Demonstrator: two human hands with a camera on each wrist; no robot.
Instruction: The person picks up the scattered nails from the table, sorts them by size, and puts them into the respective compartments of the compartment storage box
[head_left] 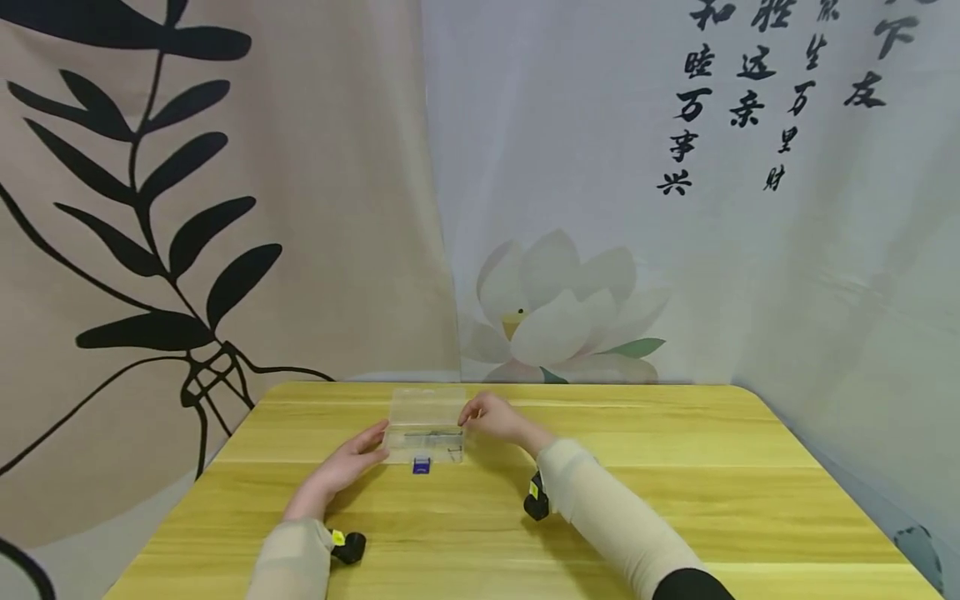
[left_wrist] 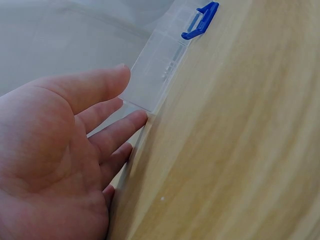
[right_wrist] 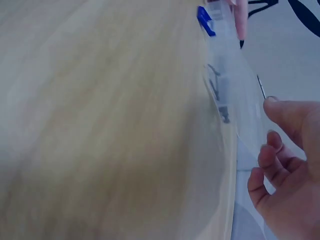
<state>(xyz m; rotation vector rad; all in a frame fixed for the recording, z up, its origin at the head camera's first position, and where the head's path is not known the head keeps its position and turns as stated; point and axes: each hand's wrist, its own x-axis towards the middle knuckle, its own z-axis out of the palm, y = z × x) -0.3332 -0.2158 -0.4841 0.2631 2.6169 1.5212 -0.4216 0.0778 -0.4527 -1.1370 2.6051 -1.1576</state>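
Observation:
A clear plastic box [head_left: 401, 457] with a blue latch [head_left: 422, 466] stands on the table, its transparent lid [head_left: 427, 407] raised at the back. Several thin dark metal pieces [right_wrist: 215, 82] lie inside it. My left hand [head_left: 347, 462] rests at the box's left end, fingers loosely extended and fingertips right at its corner. At the right end, over the box's side, is my right hand [head_left: 495, 417]. Its thumb and forefinger pinch a thin dark rod [right_wrist: 261, 86], whose tip sticks out past the thumb; the other fingers are curled.
The yellow wood-grain table [head_left: 675, 483] ends just behind the box. A printed curtain [head_left: 360, 208] with leaves, a lotus and writing hangs behind it. Black wrist cameras [head_left: 348, 547] are strapped beneath both pale sleeves [head_left: 622, 517].

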